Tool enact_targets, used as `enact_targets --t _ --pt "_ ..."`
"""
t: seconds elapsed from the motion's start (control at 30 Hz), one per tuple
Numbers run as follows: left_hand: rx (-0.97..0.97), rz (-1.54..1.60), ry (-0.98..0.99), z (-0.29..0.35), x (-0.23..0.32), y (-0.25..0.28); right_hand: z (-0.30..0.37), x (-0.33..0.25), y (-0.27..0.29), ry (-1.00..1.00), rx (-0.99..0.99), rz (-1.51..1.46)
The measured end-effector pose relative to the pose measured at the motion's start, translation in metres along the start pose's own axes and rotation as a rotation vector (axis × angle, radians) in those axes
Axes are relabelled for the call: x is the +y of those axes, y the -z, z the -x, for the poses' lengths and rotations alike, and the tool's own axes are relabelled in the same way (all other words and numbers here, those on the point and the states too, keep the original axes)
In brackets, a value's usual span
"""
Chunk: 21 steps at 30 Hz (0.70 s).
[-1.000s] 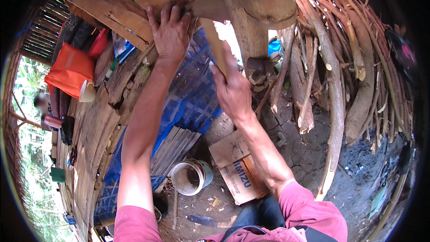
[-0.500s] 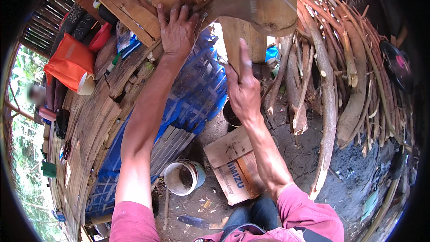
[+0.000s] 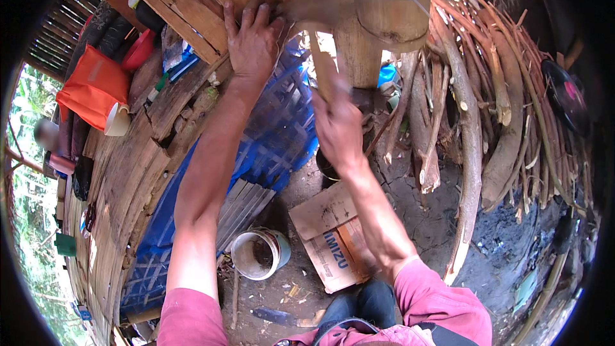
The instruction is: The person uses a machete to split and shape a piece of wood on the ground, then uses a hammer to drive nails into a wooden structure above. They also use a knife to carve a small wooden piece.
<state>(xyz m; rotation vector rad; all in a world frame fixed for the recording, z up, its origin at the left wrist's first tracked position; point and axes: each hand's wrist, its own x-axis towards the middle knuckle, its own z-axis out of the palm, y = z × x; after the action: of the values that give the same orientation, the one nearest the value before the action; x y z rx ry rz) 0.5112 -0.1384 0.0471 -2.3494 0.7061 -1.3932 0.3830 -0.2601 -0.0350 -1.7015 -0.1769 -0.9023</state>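
Note:
My left hand [image 3: 250, 51] lies with its fingers spread against the lower edge of brown wooden planks [image 3: 186, 6]. Its fingertips press on the wood, and its thumb side is hard to make out. My right hand [image 3: 339, 125] is closed around the pale handle of a wooden-handled tool [image 3: 321, 67]. The tool's broad brown head is smeared by motion, just right of my left fingers, so its exact kind cannot be told. Behind the tool stands a thick bamboo post [image 3: 359, 57], with a cut bamboo cup [image 3: 397, 19] holding a dark-handled item.
Stacked branches [image 3: 461, 102] fill the right side. A blue woven sheet [image 3: 269, 122] hangs below my left arm. A white bucket [image 3: 255, 255], a cardboard box [image 3: 333, 237] and a knife [image 3: 275, 316] are on the ground. An orange pouch [image 3: 96, 90] rests on the wooden ledge at left.
My right hand has shifted slightly left and down with the tool, whose head has moved left toward my left fingers. My left hand stays on the planks.

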Motion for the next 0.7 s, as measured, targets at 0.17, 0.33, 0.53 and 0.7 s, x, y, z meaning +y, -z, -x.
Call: enact_targets --t 0.17,0.33,0.53,0.7 --pt "0.011 0.032 0.014 0.004 -0.002 -0.004 0.007 -0.011 0.007 -0.130 -0.049 -0.168" --pt "0.015 0.036 0.022 0.002 0.002 -0.003 -0.001 -0.003 0.007 -0.273 -0.167 -0.051" --pt "0.134 0.431 -0.011 0.005 -0.006 0.012 0.017 -0.019 0.031 -0.004 0.127 -0.323" --pt "0.334 0.791 0.017 0.009 -0.017 0.007 0.020 -0.034 0.025 0.142 0.309 -0.564"
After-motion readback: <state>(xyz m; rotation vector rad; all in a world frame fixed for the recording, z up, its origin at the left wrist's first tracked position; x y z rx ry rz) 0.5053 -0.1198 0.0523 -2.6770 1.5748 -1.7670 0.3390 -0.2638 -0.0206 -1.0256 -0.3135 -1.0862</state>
